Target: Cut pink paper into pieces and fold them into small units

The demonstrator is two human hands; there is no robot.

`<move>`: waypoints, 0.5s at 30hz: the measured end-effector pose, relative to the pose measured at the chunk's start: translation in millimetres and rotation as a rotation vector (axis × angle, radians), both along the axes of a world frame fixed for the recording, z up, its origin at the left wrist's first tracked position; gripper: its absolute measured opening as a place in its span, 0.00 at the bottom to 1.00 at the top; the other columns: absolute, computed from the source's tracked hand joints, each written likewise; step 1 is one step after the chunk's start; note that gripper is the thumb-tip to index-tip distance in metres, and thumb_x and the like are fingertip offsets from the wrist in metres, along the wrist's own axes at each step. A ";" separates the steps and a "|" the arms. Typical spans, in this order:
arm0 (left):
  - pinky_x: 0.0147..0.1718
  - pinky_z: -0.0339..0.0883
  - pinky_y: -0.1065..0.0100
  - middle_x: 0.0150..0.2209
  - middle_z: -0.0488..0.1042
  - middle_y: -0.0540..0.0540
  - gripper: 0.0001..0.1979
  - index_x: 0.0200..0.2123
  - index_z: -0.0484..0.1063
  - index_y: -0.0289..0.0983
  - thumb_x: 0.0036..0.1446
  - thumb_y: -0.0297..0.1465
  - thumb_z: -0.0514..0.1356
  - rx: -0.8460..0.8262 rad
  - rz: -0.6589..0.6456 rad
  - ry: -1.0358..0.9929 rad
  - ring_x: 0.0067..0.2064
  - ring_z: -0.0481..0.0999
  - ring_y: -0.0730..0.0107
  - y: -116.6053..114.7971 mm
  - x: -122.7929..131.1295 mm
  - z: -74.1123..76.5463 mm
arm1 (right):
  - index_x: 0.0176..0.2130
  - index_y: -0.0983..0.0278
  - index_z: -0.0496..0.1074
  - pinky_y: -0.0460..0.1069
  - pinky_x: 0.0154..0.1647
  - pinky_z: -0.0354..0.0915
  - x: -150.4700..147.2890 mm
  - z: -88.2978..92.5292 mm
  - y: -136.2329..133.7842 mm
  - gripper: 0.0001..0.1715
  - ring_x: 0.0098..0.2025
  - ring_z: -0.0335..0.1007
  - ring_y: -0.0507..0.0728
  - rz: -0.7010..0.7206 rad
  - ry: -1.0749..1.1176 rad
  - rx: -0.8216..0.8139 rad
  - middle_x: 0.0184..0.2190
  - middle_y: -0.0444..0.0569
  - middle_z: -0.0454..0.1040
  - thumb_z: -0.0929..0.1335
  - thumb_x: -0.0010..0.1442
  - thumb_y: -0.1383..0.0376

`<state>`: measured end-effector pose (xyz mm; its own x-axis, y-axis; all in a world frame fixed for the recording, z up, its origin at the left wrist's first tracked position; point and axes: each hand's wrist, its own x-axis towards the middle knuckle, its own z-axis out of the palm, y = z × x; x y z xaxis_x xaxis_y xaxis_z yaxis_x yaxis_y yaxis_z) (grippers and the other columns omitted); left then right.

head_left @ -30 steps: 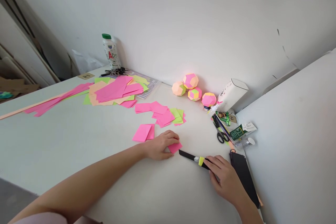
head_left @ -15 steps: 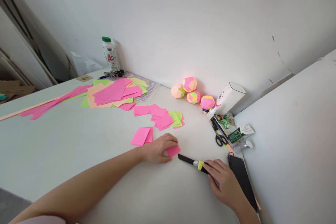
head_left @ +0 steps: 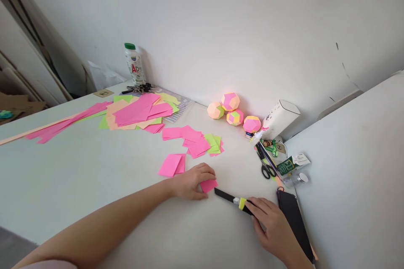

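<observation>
A small folded piece of pink paper lies on the table under my left hand, its fingers curled round the edges and gripping it. My right hand is closed on the handle of a utility knife. The knife's long black blade is out and points left, its tip just short of the pink paper. Left of my left hand lie folded pink sheets. Beyond my hands, more pink pieces and light green pieces are spread in overlapping rows.
Several faceted paper balls stand by the wall. Scissors, a tube and a black case line the right edge. Larger coloured sheets, keys and a white bottle are at back left.
The view has shifted slightly. Both hands keep their holds on the paper and the knife, with hardly any movement between them.
</observation>
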<state>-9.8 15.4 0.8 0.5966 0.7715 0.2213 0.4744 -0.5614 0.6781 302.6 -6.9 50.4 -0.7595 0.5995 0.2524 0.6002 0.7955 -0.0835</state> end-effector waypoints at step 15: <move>0.52 0.63 0.57 0.49 0.69 0.41 0.22 0.48 0.69 0.39 0.46 0.30 0.63 0.038 -0.002 0.012 0.51 0.67 0.55 0.0 1.2 2.9 | 0.49 0.64 0.73 0.55 0.43 0.72 5.0 -2.1 2.2 0.23 0.44 0.74 0.59 0.020 0.010 -0.010 0.44 0.54 0.77 0.59 0.57 0.74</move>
